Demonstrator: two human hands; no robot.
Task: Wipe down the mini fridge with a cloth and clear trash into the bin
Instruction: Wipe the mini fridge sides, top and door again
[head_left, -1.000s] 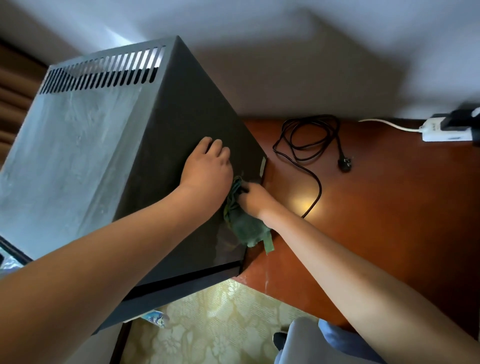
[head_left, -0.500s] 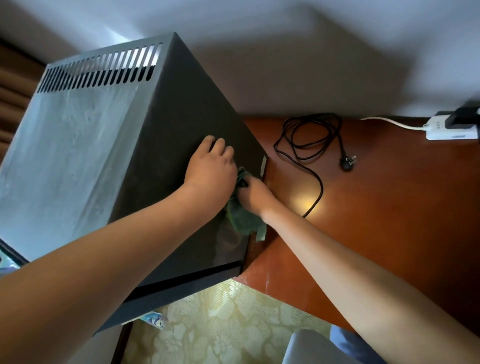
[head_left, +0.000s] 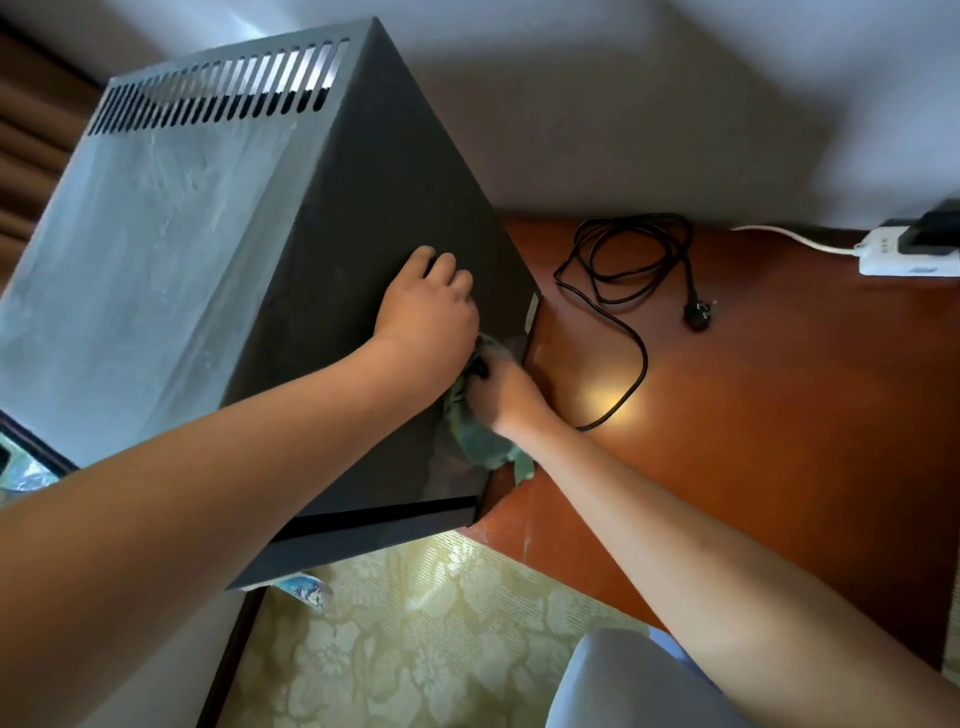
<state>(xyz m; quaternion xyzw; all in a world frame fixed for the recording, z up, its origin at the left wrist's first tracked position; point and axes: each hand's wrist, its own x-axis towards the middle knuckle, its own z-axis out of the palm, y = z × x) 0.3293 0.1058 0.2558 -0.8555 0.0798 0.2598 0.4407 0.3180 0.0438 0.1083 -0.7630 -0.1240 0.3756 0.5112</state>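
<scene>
The black mini fridge (head_left: 322, 249) stands on a reddish wooden counter (head_left: 779, 415), its dusty grey top facing me and vent slots along the back. My left hand (head_left: 428, 317) rests against the fridge's dark right side, fingers pointing up. My right hand (head_left: 501, 387) grips a green cloth (head_left: 480, 441) and presses it on that same side, low near the fridge's rear corner. The cloth hangs below my right hand. Most of my right fingers are hidden in the cloth.
A coiled black power cord (head_left: 623, 260) with its unplugged plug (head_left: 698, 314) lies on the counter right of the fridge. A white power strip (head_left: 904, 257) sits at the far right by the wall. Patterned carpet (head_left: 415, 639) lies below; a crumpled wrapper (head_left: 306, 590) peeks from under the fridge's front.
My right hand with the cloth slid up the fridge's side and has come back down a little. My left hand stayed in place.
</scene>
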